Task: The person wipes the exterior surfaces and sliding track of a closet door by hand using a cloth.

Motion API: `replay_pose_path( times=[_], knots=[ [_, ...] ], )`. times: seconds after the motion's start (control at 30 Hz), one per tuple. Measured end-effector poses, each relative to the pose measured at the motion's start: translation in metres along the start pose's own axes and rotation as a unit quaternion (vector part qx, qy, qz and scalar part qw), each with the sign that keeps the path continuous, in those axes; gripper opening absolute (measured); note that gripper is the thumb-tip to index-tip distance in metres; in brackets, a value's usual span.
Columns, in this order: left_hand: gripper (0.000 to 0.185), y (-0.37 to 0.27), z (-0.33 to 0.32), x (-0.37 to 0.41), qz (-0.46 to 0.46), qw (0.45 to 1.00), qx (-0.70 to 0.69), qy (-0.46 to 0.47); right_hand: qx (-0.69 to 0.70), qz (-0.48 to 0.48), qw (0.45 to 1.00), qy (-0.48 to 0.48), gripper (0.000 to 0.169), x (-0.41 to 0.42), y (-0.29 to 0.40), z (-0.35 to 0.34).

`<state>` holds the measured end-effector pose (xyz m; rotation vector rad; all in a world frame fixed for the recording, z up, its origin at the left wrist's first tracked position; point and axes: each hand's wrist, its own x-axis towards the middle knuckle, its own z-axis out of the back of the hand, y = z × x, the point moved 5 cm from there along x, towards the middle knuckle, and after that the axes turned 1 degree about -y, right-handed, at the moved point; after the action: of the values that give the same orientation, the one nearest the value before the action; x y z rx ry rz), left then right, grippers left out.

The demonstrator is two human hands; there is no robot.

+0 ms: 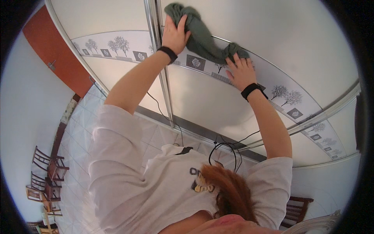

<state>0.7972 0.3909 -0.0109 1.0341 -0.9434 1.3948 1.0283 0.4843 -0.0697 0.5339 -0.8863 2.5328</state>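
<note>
A dark green cloth [203,38] stretches between my two hands against a cream sliding door panel [263,32]. My left hand [175,35] presses the bunched upper end, close to the vertical chrome frame [155,26]. Lower down and to the right, my right hand [242,70] has its fingers on the cloth's other bunched end. Behind the cloth runs a decorative band [285,93] printed with dark trees and flower squares; the cloth covers part of it. Each wrist wears a black band.
Black cables [223,146] hang in loops before the door's base, above the tiled floor [79,140]. Several wooden chairs [55,168] line the left wall. An orange-brown door [58,52] is at far left, and another wooden chair [296,209] stands at lower right.
</note>
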Motion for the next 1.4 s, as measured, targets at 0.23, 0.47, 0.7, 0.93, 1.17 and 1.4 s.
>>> replay_pose_path(
  times=[0.23, 0.47, 0.7, 0.93, 1.17, 1.4],
  knots=[
    [0.065, 0.003, -0.047, -0.103, 0.093, 0.993, -0.02, 0.065, 0.025, 0.013, 0.994, 0.101, 0.049, -0.052, 0.03, -0.07],
    [0.064, 0.013, -0.092, -0.2, 0.168, 0.967, 0.012, 0.19, 0.027, 0.005, 0.988, 0.152, 0.056, -0.066, 0.044, -0.094],
    [0.047, 0.018, -0.107, -0.24, 0.234, 0.954, -0.04, 0.184, 0.086, -0.015, 0.993, 0.075, 0.053, -0.069, 0.049, -0.101],
    [0.072, 0.022, -0.087, -0.24, 0.217, 0.946, -0.121, 0.21, 0.056, -0.041, 0.975, 0.211, 0.055, -0.073, 0.065, -0.112],
    [0.067, 0.021, -0.077, -0.265, 0.188, 0.939, -0.153, 0.246, 0.077, -0.079, 0.977, 0.18, 0.056, -0.087, 0.077, -0.132],
    [0.073, 0.024, -0.087, -0.348, 0.196, 0.907, -0.128, 0.35, 0.03, -0.055, 0.961, 0.27, 0.062, -0.095, 0.108, -0.148]
  ],
)
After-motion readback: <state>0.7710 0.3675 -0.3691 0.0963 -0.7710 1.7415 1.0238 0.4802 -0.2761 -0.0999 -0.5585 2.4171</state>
